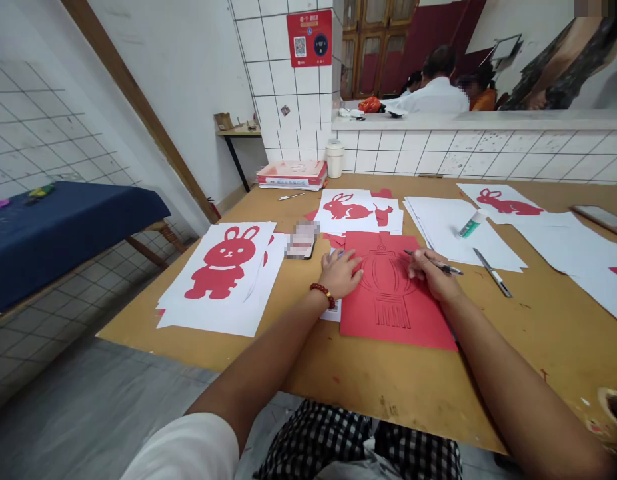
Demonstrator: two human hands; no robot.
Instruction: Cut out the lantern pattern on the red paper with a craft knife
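Observation:
A sheet of red paper (361,330) lies in front of me, with a lantern and its fringe drawn on it in dark lines. My left hand (341,273) rests on the sheet's left edge, fingers spread, a beaded bracelet on the wrist. White paper shows partly from under that hand and the red sheet. In my right hand (433,273) is a slim dark pen (451,269), pinched, its tip by the lantern's upper right side. A black-and-silver pen-like tool (492,272) lies right of this hand.
White sheets with red rabbit cut-outs (228,260) lie left, behind (348,208) and far right (508,201). A glue stick (471,225) rests on white paper. Also here: a phone (302,240), stacked folders (292,175) and a white cup (334,159). People sit beyond the wall opening.

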